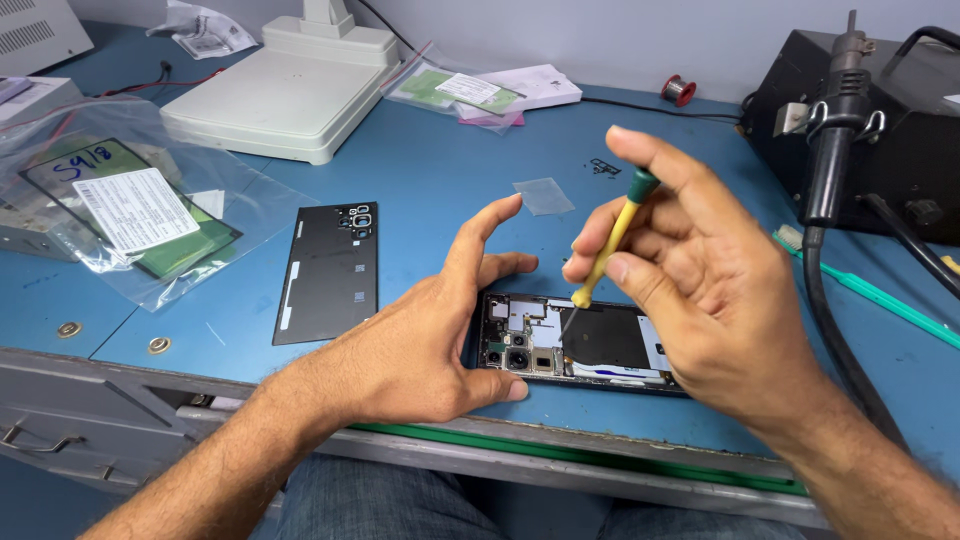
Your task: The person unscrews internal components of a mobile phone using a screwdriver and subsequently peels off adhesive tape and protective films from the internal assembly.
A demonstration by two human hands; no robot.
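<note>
An opened phone (590,345) lies flat near the front edge of the blue table (440,170), its circuit board, camera modules and black battery exposed. My left hand (430,340) rests against the phone's left end, thumb along its near edge and fingers spread above it. My right hand (690,270) holds a small screwdriver (610,245) with a yellow shaft and green cap, tip down on the phone's board beside the cameras. The phone's removed black back cover (328,272) lies face down to the left.
A white stand base (285,95) sits at the back. Clear bags with parts (130,210) lie at the left, more bags (465,92) at the back. A black hot-air station (870,120) with hoses stands at the right, a green-handled brush (880,295) beside it. A solder spool (678,90) is behind.
</note>
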